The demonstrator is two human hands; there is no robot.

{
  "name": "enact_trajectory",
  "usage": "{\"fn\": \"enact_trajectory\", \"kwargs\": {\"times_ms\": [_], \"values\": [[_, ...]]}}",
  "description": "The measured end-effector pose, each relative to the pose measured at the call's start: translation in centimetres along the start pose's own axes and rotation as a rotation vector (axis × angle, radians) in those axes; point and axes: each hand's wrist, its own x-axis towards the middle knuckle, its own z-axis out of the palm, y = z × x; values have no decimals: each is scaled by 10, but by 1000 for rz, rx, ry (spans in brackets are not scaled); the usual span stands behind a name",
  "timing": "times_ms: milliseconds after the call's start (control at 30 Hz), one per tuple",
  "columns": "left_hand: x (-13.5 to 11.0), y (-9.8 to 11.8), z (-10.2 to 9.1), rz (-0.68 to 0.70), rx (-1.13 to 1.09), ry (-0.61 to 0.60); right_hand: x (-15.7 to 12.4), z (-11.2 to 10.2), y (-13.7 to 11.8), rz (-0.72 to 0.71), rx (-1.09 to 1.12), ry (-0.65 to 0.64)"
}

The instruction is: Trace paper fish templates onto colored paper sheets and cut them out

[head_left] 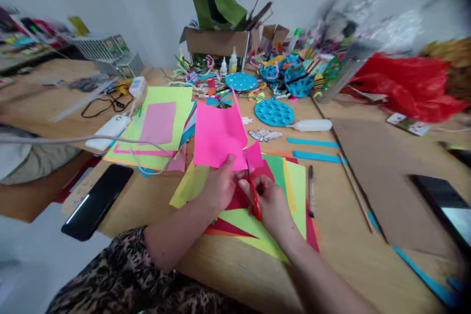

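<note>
A bright pink sheet of paper [219,132] is pinched in my left hand [221,184], held up over the stack of coloured paper. My right hand [270,201] grips red-handled scissors [254,198], their blades at the lower right of the pink sheet. A cut runs through that part, and a flap of pink stands up to the right of the blades. Beneath both hands lie loose sheets in yellow, red, green and lime [239,221]. How far the blades are apart is hard to make out.
Left are lime sheets [169,93], a power strip [108,132] with cable, and a black phone [97,201]. A blue dimpled palette [274,112], white glue bottle [312,125] and blue strips [312,143] lie ahead. Right are a pen [311,191] and cardboard [382,181].
</note>
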Motion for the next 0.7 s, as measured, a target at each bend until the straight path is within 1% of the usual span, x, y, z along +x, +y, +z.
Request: {"fn": "enact_trajectory", "kwargs": {"times_ms": [67, 133, 233, 333, 433, 533, 700], "values": [[-2, 1, 0, 6, -6, -52, -1, -1, -2, 25, 20, -17], [-4, 1, 0, 20, -17, -76, -2, -2, -4, 40, 26, -26], [-5, -1, 0, 49, -41, -56, -2, -3, -6, 42, 9, -24], [-3, -4, -2, 63, -12, -27, -1, -4, -5, 18, 0, -22], [0, -7, -6, 47, 42, -45, -1, -5, -4, 2, -11, -15], [1, -8, -7, 44, 64, -42, -2, -4, -3, 15, 10, -25], [-7, -1, 0, -24, 116, -70, -2, -4, -5, 61, 55, -37]]}}
